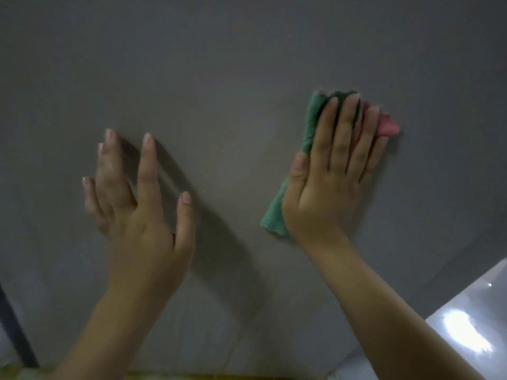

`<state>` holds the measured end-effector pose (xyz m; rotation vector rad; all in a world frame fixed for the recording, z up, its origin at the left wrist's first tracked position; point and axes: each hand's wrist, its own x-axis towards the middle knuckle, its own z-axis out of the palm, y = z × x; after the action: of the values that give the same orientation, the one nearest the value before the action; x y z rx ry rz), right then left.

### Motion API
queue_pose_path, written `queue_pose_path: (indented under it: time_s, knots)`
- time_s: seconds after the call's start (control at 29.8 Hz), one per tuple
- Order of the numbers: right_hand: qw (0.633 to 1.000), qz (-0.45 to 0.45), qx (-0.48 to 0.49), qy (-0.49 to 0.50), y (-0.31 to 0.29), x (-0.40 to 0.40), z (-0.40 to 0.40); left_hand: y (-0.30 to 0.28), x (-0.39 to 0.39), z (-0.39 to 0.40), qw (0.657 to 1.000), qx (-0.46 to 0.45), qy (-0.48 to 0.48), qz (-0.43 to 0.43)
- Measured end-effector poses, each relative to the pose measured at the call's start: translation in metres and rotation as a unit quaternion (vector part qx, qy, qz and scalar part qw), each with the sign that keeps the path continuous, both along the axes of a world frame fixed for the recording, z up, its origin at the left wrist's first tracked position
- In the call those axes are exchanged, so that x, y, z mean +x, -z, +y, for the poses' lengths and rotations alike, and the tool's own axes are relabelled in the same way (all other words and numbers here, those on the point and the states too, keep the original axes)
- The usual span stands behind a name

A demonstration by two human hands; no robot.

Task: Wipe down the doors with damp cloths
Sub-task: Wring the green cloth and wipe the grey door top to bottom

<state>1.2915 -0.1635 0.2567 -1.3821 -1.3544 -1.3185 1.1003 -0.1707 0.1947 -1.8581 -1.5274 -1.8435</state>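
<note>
Head view: we face a grey door [247,64], our right hand [329,182] pressing a green-and-pink cloth [277,212] flat against it with straight fingers, our left hand [137,204] raised alongside, fingers spread, holding nothing.

A glossy white surface [472,333] with a bright glare sits lower right; a dark strip [15,333] crosses lower left.

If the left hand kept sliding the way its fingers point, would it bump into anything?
Probably nothing. The left hand points up and slightly left across the bare grey door, and no handle or edge shows in that line. The cloth under the right hand lies off to the side.
</note>
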Motion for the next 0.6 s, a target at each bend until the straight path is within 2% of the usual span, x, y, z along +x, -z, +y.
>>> queue_pose_path:
  time_s: [0.07, 0.13, 0.2, 0.24, 0.3, 0.37, 0.4, 0.5, 0.6]
  knots:
    - [0.995, -0.078, -0.055, -0.027, 0.012, -0.019, 0.002, -0.001, -0.003, 0.001, 1.000, -0.020, -0.008, 0.009]
    - [0.972, -0.186, -0.126, -0.069, 0.033, -0.017, -0.009, -0.004, -0.007, -0.005, 0.999, -0.040, -0.019, 0.028]
    - [0.956, -0.253, -0.137, -0.064, 0.030, -0.002, -0.017, -0.009, -0.013, -0.009, 0.997, -0.052, -0.015, 0.048]
    - [0.958, -0.247, -0.131, -0.059, 0.023, 0.004, -0.017, -0.010, -0.017, -0.011, 0.996, -0.058, -0.008, 0.061]
    - [0.979, -0.175, -0.095, -0.042, -0.001, 0.001, -0.007, -0.009, -0.025, -0.011, 0.995, -0.059, 0.004, 0.079]
    - [0.993, -0.109, -0.046, -0.019, -0.019, -0.026, 0.008, -0.006, -0.032, -0.009, 0.995, -0.046, 0.010, 0.090]
    - [0.993, -0.104, -0.045, -0.025, -0.018, -0.044, 0.015, -0.005, -0.035, -0.008, 0.995, -0.036, 0.012, 0.092]
    - [0.966, -0.223, -0.103, -0.085, 0.004, -0.080, 0.021, -0.002, -0.044, -0.004, 0.998, 0.004, 0.024, 0.061]
    - [0.935, -0.310, -0.147, -0.092, 0.004, -0.066, 0.011, -0.001, -0.055, -0.002, 0.999, 0.029, 0.028, 0.024]
